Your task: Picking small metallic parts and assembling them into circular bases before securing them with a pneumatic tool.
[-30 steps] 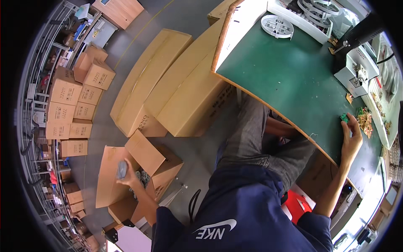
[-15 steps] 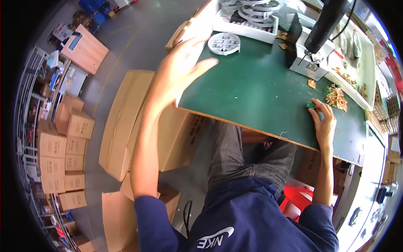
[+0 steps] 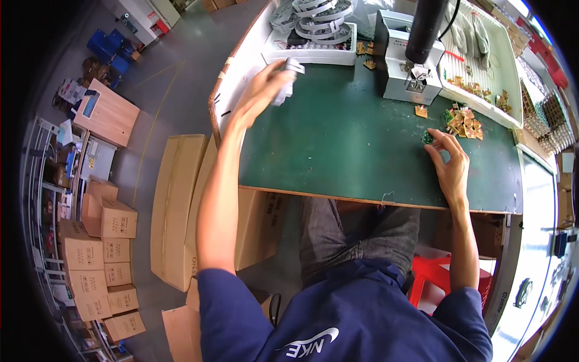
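My left hand (image 3: pixel 263 90) grips a round white plastic housing (image 3: pixel 288 81), tilted up on its edge above the left side of the green tabletop (image 3: pixel 338 133). Both the hand and the housing are slightly blurred. Over on the right, my right hand (image 3: pixel 449 160) pinches a small green circuit board (image 3: pixel 427 137) between thumb and fingers, just above the table. Beyond that hand lies a pile of small tan and green circuit boards (image 3: pixel 464 122). One tan board (image 3: pixel 421 111) sits apart from the pile.
A white box (image 3: pixel 313 55) of white rings stands at the far left. Behind the boards are a grey machine (image 3: pixel 410 78) and a black cylindrical tool (image 3: pixel 422 30) over it. A pale tray (image 3: pixel 506 111) with gloves and boards stands far right. Cardboard boxes (image 3: pixel 175 205) stand left of the table.
My left hand has closed on the white housing and lifted it off the tabletop. My right hand still pinches the green board. The whole view has shifted.
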### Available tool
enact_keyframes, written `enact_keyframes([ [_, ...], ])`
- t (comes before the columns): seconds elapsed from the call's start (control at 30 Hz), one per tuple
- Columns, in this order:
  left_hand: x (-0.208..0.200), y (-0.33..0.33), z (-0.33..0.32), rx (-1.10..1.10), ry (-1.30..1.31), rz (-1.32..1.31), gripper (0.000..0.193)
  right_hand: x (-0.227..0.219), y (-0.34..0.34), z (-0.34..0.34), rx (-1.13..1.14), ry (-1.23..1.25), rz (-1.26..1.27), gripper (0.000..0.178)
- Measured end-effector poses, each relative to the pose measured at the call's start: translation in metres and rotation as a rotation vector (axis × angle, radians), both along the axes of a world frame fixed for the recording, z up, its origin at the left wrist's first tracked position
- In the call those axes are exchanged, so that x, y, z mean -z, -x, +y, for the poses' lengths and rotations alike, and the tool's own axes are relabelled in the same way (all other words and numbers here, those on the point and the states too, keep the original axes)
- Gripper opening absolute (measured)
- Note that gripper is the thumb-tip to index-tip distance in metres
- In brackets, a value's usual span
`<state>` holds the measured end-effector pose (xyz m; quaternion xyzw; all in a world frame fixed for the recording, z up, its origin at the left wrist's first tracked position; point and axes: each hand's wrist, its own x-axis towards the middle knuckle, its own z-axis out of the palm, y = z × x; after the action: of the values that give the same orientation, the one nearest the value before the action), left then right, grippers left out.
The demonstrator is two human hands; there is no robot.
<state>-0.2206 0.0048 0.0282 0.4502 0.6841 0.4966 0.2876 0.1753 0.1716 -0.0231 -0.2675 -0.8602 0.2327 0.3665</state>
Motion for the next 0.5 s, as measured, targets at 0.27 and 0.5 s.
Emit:
enact_keyframes([
  [0.27, 0.024, -0.090, -0.053, 0.229, -0.529, -1.143, 0.079, 0.000, 0.000, -0.004, 0.025, -0.031, -0.041, 0.037],
  [0.5, 0.025, -0.111, -0.050, 0.248, -0.489, -1.069, 0.075, 0.002, 0.002, -0.004, -0.008, -0.084, -0.057, 0.036],
])
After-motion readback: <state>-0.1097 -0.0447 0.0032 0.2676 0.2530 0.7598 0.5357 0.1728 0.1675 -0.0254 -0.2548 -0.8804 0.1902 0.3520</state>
